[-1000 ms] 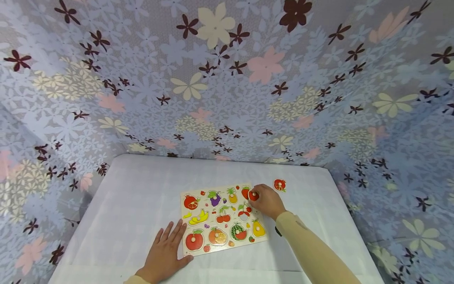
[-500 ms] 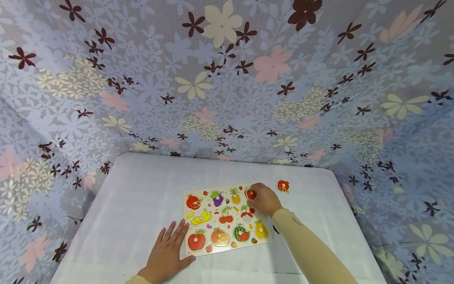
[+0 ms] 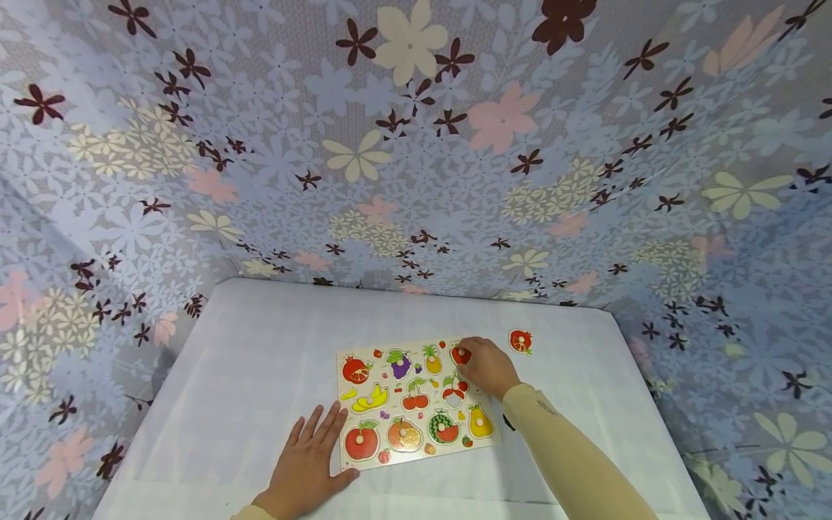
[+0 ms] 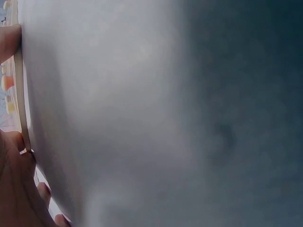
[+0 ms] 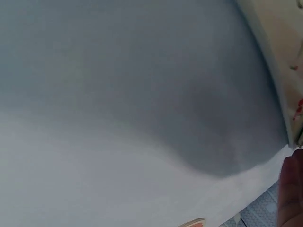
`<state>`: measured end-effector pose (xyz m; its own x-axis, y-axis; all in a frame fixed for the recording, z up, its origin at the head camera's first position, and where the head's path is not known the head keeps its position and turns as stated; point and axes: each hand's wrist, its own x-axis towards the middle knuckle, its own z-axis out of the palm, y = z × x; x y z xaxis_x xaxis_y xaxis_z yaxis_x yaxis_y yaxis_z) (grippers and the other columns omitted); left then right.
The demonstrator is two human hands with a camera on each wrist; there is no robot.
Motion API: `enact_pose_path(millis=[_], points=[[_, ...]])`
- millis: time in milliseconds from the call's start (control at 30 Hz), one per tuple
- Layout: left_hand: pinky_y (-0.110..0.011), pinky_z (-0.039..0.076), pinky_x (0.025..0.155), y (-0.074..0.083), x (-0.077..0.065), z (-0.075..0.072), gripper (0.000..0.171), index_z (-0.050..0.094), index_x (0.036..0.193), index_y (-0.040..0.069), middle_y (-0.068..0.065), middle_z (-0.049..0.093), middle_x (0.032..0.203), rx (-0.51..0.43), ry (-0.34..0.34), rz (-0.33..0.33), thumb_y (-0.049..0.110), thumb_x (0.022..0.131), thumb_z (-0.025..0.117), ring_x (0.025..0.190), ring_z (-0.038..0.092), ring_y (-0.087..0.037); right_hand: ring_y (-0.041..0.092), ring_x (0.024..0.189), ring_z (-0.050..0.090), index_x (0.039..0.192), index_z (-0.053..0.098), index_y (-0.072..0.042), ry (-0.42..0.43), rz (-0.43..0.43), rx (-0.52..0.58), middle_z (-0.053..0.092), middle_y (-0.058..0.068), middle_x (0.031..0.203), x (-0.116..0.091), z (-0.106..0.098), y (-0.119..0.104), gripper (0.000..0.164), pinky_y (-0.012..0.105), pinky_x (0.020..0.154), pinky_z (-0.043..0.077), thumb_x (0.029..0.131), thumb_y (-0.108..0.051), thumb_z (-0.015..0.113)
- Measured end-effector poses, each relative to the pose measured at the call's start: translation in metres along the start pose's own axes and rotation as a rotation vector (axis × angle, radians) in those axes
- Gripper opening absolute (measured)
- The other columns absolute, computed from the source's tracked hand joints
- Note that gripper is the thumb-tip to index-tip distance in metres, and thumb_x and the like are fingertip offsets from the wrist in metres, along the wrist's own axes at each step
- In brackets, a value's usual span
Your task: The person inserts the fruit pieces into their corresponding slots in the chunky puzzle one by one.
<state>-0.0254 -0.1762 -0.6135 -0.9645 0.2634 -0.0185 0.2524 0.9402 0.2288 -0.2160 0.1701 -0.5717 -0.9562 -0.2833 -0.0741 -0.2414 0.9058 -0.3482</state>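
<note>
A wooden peg puzzle board point(image 3: 419, 413) with knobbed fruit pieces lies on the table. At its top right corner my right hand point(image 3: 489, 368) pinches a red strawberry puzzle piece point(image 3: 460, 354) by its knob, over the strawberry spot. The left hand point(image 3: 305, 458) rests flat beside the board, fingers spread, with fingertips and thumb at its left edge. In the left wrist view the board's side edge point(image 4: 21, 99) and some fingers point(image 4: 16, 189) show at far left. The right wrist view catches the board point(image 5: 272, 42) and part of the right hand point(image 5: 289, 189).
A loose pomegranate piece point(image 3: 521, 341) lies on the table to the right of the board; its edge point(image 5: 195, 222) shows low in the right wrist view. The white-covered table point(image 3: 260, 325) is backed by a flowered cloth point(image 3: 364, 238) on three sides.
My right hand has brought the strawberry piece slightly left onto its spot at the board's top right. The left hand has stayed put, and the head view has shifted slightly.
</note>
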Motion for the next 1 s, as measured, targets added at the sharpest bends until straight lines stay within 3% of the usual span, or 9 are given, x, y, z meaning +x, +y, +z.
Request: enact_pose_path(millis=[433, 1000], points=[[-0.058, 0.016, 0.117, 0.0018, 0.0000, -0.0039, 0.101, 0.034, 0.156, 0.012, -0.005, 0.027, 0.162, 0.002, -0.037, -0.015, 0.075, 0.082, 0.059, 0.148, 0.019, -0.033, 0.027, 0.120, 0.059, 0.131, 0.065, -0.012, 0.002, 0.008, 0.028, 0.061, 0.007, 0.134, -0.0002, 0.0018, -0.0005, 0.048, 0.045, 0.103, 0.046, 0.086, -0.022, 0.080], [-0.059, 0.017, 0.116, 0.0024, 0.0000, -0.0054, 0.100, 0.034, 0.156, 0.011, -0.006, 0.028, 0.162, -0.011, -0.023, -0.010, 0.074, 0.082, 0.060, 0.148, 0.020, -0.034, 0.026, 0.120, 0.058, 0.126, 0.068, -0.014, -0.020, 0.008, 0.005, 0.062, 0.006, 0.131, 0.0038, 0.0012, -0.0032, 0.039, 0.046, 0.104, 0.045, 0.088, -0.019, 0.077]])
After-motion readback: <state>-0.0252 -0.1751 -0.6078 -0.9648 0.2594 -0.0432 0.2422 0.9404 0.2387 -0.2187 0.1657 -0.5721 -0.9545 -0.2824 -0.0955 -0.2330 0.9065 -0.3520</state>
